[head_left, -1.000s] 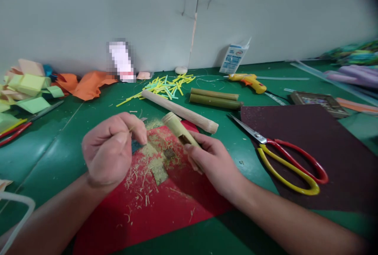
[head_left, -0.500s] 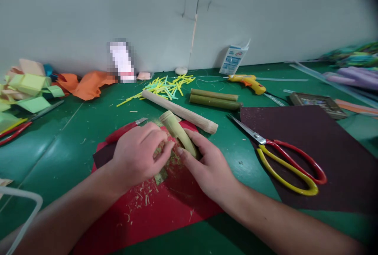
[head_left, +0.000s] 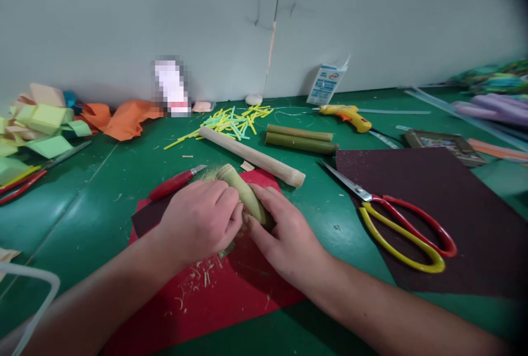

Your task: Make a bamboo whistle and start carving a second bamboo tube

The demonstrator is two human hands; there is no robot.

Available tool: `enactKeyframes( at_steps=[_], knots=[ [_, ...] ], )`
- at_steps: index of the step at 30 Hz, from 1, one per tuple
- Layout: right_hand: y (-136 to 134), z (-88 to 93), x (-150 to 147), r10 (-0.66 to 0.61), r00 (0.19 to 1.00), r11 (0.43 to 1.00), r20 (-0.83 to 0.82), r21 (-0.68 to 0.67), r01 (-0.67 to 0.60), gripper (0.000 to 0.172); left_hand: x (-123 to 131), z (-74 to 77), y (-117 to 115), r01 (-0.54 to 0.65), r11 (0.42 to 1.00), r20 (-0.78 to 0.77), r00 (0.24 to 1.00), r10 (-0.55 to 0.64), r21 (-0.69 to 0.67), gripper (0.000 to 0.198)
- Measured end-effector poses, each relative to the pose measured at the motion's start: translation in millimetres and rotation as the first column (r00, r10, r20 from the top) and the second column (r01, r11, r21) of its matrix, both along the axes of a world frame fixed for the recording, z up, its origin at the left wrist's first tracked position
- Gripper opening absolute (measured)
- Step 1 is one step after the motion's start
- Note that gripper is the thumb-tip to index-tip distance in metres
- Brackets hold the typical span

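Observation:
My right hand (head_left: 284, 229) grips a short, pale green bamboo piece (head_left: 241, 188) that lies tilted on a red paper sheet (head_left: 231, 290). My left hand (head_left: 200, 218) is curled, its fingers pressed against the bamboo's near end and the shavings under it; what the fingers hold is hidden. Fine bamboo shavings (head_left: 198, 279) lie scattered on the red sheet. A red-handled knife (head_left: 175, 181) lies just behind my left hand.
On the green table (head_left: 82, 202) lie a long wooden stick (head_left: 251, 155), two green bamboo lengths (head_left: 301, 138), red-and-yellow scissors (head_left: 396, 218) on a dark sandpaper sheet (head_left: 433, 207), a yellow glue gun (head_left: 348, 115), cut straws (head_left: 231, 119) and folded coloured paper (head_left: 41, 125).
My left hand came down from a raised pinch onto the bamboo and shavings. The bamboo piece has dropped lower onto the red sheet. The red knife now shows behind my left hand.

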State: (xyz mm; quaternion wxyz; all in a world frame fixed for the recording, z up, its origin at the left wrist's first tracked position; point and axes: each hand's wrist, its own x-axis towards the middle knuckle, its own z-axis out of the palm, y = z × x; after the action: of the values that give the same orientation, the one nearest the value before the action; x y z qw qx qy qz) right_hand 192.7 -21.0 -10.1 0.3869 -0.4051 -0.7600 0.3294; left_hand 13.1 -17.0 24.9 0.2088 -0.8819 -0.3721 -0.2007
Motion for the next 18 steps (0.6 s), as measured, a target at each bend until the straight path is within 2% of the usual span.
enactKeyframes(
  at_steps=[7, 10, 14, 18],
  knots=[
    [-0.3, -1.5, -2.5, -0.02, 0.999, 1.0, 0.048, -0.009, 0.02, 0.04, 2.3, 0.5, -1.3, -0.021, 1.0, -0.05, 0.998, 0.022, 0.01, 0.023],
    [-0.7, -1.9, -3.5, 0.002, 0.999, 1.0, 0.052, -0.019, -0.001, 0.043, 1.7, -1.8, -0.5, 0.018, 1.0, -0.044, 0.999, -0.017, 0.016, 0.025],
    [-2.7, -2.0, -4.3, 0.036, 0.997, 0.998, 0.063, -0.063, -0.032, 0.05, -0.2, -8.3, 2.3, 0.074, 0.997, 0.046, 0.996, -0.075, 0.031, 0.027],
    [-3.2, -0.3, -5.5, 0.05, 0.997, 0.994, 0.059, -0.098, -0.044, 0.051, -3.6, -14.3, 5.1, 0.095, 0.994, 0.157, 0.984, -0.086, -0.047, 0.025]
  ],
)
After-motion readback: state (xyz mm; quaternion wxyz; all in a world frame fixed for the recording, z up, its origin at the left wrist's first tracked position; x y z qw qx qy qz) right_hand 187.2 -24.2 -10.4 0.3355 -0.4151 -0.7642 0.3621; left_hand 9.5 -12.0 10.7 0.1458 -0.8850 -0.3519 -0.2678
